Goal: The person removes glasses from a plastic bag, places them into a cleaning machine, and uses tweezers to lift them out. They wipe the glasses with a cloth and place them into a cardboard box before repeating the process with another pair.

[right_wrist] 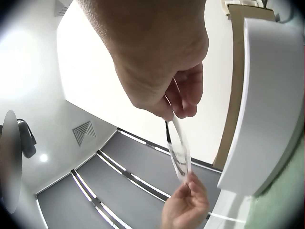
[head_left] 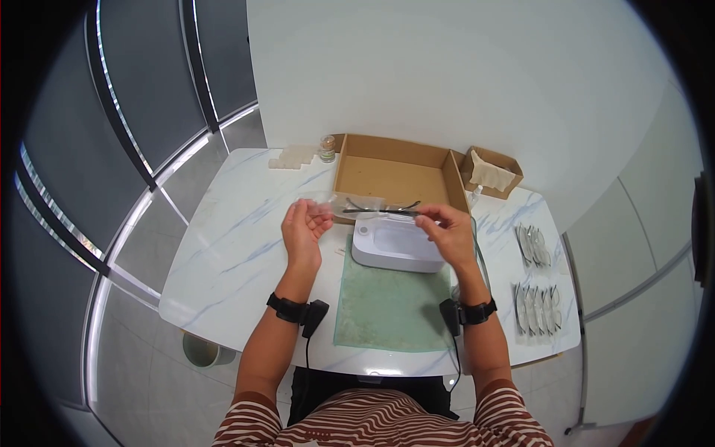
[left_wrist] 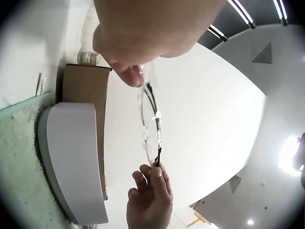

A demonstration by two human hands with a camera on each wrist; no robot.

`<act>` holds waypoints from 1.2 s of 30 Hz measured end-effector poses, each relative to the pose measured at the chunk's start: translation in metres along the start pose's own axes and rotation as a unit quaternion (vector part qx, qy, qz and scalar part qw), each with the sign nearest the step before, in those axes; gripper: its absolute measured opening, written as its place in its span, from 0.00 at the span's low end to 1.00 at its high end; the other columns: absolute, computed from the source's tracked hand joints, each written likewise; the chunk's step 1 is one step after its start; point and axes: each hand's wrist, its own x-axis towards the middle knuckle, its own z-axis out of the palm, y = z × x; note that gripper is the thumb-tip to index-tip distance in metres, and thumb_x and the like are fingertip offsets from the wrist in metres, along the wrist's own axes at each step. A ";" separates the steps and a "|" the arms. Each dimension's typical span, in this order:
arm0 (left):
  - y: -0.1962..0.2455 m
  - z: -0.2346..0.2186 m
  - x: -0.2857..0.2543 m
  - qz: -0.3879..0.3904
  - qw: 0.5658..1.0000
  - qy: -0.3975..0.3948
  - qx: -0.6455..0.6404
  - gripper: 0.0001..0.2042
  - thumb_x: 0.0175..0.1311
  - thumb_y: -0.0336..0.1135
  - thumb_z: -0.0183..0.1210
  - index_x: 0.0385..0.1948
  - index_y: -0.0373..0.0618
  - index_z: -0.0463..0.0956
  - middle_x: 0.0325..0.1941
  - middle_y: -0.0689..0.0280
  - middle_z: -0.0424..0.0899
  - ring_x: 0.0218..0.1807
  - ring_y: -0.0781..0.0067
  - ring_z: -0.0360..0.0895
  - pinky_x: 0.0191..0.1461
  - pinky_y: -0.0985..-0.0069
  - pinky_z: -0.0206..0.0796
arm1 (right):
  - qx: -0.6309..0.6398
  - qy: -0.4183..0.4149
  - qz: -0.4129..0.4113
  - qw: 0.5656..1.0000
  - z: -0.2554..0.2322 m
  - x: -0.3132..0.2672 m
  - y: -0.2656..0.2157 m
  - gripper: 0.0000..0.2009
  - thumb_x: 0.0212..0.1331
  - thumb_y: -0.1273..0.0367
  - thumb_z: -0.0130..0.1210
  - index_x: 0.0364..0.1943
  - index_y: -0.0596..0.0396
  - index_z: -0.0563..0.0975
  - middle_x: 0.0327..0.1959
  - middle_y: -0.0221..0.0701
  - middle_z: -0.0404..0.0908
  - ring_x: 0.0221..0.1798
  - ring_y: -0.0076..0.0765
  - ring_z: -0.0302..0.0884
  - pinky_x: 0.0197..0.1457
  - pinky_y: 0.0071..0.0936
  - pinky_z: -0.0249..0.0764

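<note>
A pair of dark-framed eyeglasses (head_left: 402, 211) is held up between both hands, above a white oblong device (head_left: 398, 257) with a round button. A clear plastic sleeve (head_left: 325, 200) covers at least part of the glasses. My left hand (head_left: 302, 232) pinches the sleeve's left end between thumb and fingers. At the opposite end, my right hand (head_left: 451, 234) grips the glasses between thumb and fingertips. In the left wrist view, dark temples (left_wrist: 153, 101) show through the shiny film. The right fingers hide the far end of the frame.
A green mat (head_left: 391, 313) lies under the device. Behind stands an open cardboard box (head_left: 398, 175), with a smaller box (head_left: 491, 170) holding cloth and a small bottle (head_left: 475, 195) near it. Several wrapped glasses (head_left: 538, 309) lie in two groups at right. A glass jar (head_left: 327, 149) stands at back left.
</note>
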 end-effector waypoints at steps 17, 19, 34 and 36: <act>0.041 -0.082 0.090 0.079 0.979 0.175 0.061 0.11 0.71 0.40 0.53 0.44 0.43 0.74 0.40 0.53 0.87 0.36 0.65 0.84 0.37 0.73 0.77 | -0.136 -0.088 0.096 0.982 -0.044 0.009 0.010 0.08 0.55 0.72 0.69 0.38 0.59 0.88 0.30 0.35 0.89 0.35 0.29 0.86 0.42 0.27 0.80; 0.048 -0.092 0.104 0.043 0.975 0.148 0.162 0.10 0.69 0.38 0.55 0.43 0.42 0.75 0.38 0.55 0.87 0.33 0.67 0.85 0.34 0.74 0.78 | -0.163 -0.086 0.083 0.979 -0.041 0.011 0.012 0.08 0.53 0.71 0.69 0.37 0.57 0.88 0.29 0.35 0.88 0.34 0.31 0.86 0.41 0.29 0.79; 0.059 -0.131 0.135 -0.017 0.808 0.110 0.578 0.20 0.67 0.45 0.61 0.45 0.33 0.79 0.35 0.57 0.84 0.28 0.68 0.83 0.26 0.71 0.79 | -0.287 -0.093 0.084 0.950 -0.068 0.010 -0.001 0.11 0.56 0.64 0.67 0.40 0.54 0.88 0.29 0.37 0.87 0.34 0.41 0.85 0.40 0.35 0.78; 0.055 -0.148 0.142 0.090 0.742 0.146 0.648 0.21 0.66 0.43 0.62 0.50 0.33 0.80 0.37 0.59 0.84 0.31 0.68 0.83 0.26 0.70 0.78 | -0.250 -0.040 0.077 0.964 -0.073 0.008 -0.002 0.11 0.57 0.63 0.66 0.40 0.53 0.88 0.30 0.36 0.88 0.34 0.41 0.86 0.41 0.35 0.78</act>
